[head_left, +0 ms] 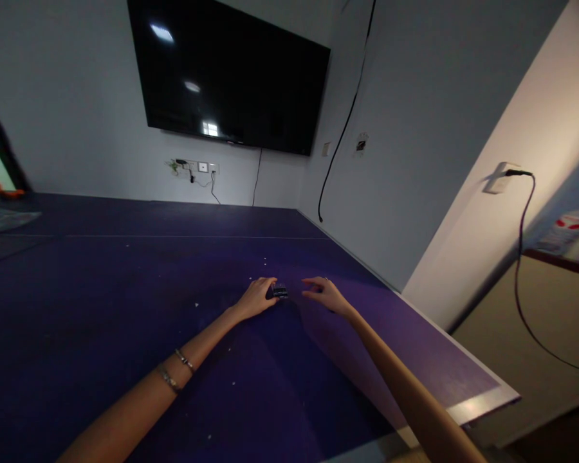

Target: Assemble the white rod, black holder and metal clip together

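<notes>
A small dark block-shaped object (280,292), too small to name, is at the middle of the purple table (174,270). My left hand (259,297) grips it at its left end between thumb and fingers. To its right, apart from it, my right hand (325,294) hovers with thumb and fingers spread and nothing between them. Two bracelets circle my left wrist, and a ring shows on a finger of my right hand.
Small white scraps (196,305) dot the table. A black television (231,77) hangs on the back wall above sockets (202,167). A loose black cable (340,138) dangles at the corner. On the right, a cord runs from a wall socket (499,178) past a cabinet (535,308).
</notes>
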The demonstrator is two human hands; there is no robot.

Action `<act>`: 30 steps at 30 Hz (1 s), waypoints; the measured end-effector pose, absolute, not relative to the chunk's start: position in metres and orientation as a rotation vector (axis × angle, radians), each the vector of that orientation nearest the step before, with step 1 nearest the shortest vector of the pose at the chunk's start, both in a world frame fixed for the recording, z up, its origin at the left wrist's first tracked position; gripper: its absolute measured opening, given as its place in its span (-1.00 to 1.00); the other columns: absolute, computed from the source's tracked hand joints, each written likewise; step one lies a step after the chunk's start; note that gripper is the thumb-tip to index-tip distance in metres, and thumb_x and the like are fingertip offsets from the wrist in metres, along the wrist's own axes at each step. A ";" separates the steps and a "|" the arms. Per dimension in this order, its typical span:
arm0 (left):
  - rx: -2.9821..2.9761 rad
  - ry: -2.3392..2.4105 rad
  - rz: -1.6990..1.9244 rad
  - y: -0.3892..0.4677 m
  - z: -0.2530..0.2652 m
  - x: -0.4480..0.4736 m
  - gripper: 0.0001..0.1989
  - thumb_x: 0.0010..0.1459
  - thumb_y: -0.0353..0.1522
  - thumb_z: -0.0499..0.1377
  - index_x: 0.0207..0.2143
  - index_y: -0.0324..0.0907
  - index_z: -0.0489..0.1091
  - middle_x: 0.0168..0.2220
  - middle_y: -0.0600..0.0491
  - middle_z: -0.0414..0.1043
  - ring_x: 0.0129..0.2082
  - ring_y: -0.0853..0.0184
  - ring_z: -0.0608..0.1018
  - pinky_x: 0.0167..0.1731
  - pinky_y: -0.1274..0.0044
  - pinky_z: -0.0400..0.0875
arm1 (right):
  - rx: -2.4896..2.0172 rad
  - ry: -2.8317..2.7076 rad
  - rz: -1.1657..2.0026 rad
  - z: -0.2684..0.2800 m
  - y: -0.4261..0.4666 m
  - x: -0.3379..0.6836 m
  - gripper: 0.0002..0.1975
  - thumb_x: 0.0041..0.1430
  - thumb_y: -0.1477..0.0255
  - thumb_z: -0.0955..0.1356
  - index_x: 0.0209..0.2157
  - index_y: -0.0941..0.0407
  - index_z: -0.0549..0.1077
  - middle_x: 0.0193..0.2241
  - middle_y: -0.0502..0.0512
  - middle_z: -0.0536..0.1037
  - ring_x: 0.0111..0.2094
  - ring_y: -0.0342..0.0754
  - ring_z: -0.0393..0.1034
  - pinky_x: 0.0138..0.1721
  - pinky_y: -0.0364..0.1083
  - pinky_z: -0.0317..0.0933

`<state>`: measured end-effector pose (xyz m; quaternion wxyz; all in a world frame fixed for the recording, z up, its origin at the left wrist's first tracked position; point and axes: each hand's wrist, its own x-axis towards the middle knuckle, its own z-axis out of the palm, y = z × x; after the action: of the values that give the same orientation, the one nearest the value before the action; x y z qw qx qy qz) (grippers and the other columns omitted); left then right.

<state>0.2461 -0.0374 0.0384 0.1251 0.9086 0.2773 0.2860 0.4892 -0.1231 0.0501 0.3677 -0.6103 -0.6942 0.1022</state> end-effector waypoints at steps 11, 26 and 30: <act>2.654 0.630 0.819 -0.077 0.054 0.256 -0.50 0.04 -0.28 0.14 0.06 -0.16 0.18 0.07 -0.08 0.27 0.08 0.19 0.30 0.07 0.33 0.16 | -1.347 -2.019 0.351 0.067 -0.139 0.455 -0.49 -0.15 0.27 0.46 -0.09 0.08 0.43 -0.19 0.12 0.47 -0.25 -0.04 0.38 -0.20 -0.04 0.27; 2.597 0.983 0.778 -0.042 0.045 0.183 -0.52 0.16 -0.18 -0.01 0.05 -0.26 0.21 0.08 -0.15 0.27 0.10 0.19 0.30 0.09 0.35 0.16 | -2.105 -1.866 0.288 0.052 -0.133 0.655 -0.35 -0.13 0.25 0.37 0.03 0.27 0.37 -0.36 0.20 0.57 -0.37 0.10 0.43 -0.32 -0.03 0.28; 2.592 1.036 0.776 -0.037 0.036 0.166 -0.52 0.16 -0.16 -0.02 0.04 -0.25 0.22 0.07 -0.14 0.28 0.09 0.20 0.32 0.09 0.36 0.16 | -2.076 -1.893 0.318 0.043 -0.131 0.660 -0.41 -0.20 0.33 0.39 -0.03 0.19 0.43 -0.19 0.22 0.55 -0.27 0.12 0.44 -0.24 -0.02 0.29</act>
<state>0.1656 -0.0370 0.0360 0.1218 0.8879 0.3551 0.2658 0.6598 -0.1314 0.0431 0.1566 -0.7252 -0.6612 0.1111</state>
